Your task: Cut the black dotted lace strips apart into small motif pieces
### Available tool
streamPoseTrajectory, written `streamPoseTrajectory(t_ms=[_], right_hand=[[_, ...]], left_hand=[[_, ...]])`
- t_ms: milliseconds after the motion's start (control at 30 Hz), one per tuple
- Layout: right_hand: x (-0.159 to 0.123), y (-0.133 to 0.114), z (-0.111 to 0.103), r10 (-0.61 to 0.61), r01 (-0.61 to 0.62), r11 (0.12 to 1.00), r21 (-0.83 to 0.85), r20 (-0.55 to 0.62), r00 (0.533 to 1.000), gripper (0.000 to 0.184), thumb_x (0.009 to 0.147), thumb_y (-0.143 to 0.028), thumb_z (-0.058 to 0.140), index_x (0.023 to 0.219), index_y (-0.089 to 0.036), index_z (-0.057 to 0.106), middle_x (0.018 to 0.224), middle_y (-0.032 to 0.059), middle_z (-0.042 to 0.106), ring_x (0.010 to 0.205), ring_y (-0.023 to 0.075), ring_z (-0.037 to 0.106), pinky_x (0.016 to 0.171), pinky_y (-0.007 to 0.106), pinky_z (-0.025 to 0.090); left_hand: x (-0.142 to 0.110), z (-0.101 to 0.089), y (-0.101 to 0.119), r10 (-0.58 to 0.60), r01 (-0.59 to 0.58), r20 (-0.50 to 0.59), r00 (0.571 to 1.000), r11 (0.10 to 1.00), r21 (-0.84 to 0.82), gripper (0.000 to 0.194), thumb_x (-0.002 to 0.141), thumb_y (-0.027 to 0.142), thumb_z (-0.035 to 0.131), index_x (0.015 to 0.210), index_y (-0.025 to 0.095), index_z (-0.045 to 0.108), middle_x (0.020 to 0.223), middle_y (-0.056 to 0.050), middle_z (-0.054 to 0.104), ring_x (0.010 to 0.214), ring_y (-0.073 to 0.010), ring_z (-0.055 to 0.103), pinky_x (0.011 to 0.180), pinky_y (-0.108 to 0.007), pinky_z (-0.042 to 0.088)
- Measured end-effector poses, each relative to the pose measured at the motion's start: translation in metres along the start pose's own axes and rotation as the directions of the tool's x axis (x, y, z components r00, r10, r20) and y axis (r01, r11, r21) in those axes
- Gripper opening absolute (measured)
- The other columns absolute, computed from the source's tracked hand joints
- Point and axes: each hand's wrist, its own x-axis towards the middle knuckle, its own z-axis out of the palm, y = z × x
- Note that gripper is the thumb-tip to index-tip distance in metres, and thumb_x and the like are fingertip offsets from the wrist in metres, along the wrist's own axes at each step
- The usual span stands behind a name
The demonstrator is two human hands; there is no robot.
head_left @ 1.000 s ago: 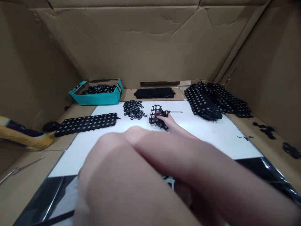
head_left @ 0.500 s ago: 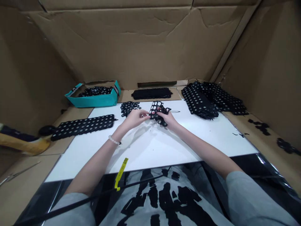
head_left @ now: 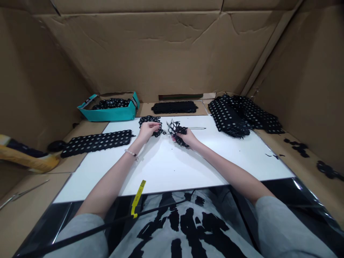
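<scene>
Right now my right hand (head_left: 189, 139) pinches the black lace scrap (head_left: 177, 132), slanting down toward that wrist, while my left hand (head_left: 147, 131) sits just beside it, fingers (head_left: 155, 125) on the lace rings (head_left: 147, 119), grip unclear.

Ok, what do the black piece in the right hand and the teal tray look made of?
The black openwork lace in the right hand looks like soft textile, probably synthetic: it bunches in the fingers, with matte round-holed mesh. The teal tray looks like folded coated card: thin creased walls, smooth finish, though stiff plastic sheet can't be ruled out.
</scene>
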Motion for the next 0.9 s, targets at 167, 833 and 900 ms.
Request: streamPoseTrajectory(t_ms=[167, 833, 900], right_hand=[[0.001, 0.01, 0.002, -0.081, 0.08, 0.995, -0.053, -0.024, 0.996, 0.028, 0.071, -0.029, 0.07, 0.097, -0.018, 0.068, 0.089, 0.005, 0.074, 0.083, 0.0206, 0.07, 0.079, 0.036, 0.056], [0.004, 0.005, -0.005, -0.152, 0.152, 0.988, -0.003, -0.018, 0.988, 0.047, 0.055, -0.029, 0.08, 0.099, -0.017, 0.065, 0.081, 0.0004, 0.071, 0.075, 0.0161, 0.066, 0.076, 0.03, 0.054], [0.004, 0.006, -0.007, -0.123, 0.123, 0.992, -0.002, -0.026, 0.992, 0.05, 0.055, -0.029, 0.081, 0.101, -0.016, 0.066, 0.083, 0.0012, 0.071, 0.076, 0.0164, 0.066, 0.076, 0.03, 0.053]], left_hand=[[0.001, -0.021, 0.001, 0.277, -0.143, -0.224, 0.934, 0.867, 0.478, 0.022, 0.079, 0.028, 0.061, 0.095, 0.019, 0.074, 0.107, -0.01, 0.071, 0.105, -0.0306, 0.057, 0.094, -0.045, 0.04], [-0.007, -0.003, 0.003, 0.08, -0.062, -0.105, 0.991, 0.984, 0.166, 0.031, 0.072, 0.047, 0.067, 0.077, 0.018, 0.076, 0.088, -0.01, 0.073, 0.084, -0.0256, 0.062, 0.079, -0.036, 0.045], [-0.006, -0.011, 0.002, 0.197, -0.098, -0.207, 0.958, 0.907, 0.41, 0.028, 0.078, 0.041, 0.063, 0.092, 0.021, 0.077, 0.108, -0.012, 0.07, 0.102, -0.0313, 0.056, 0.089, -0.042, 0.041]])
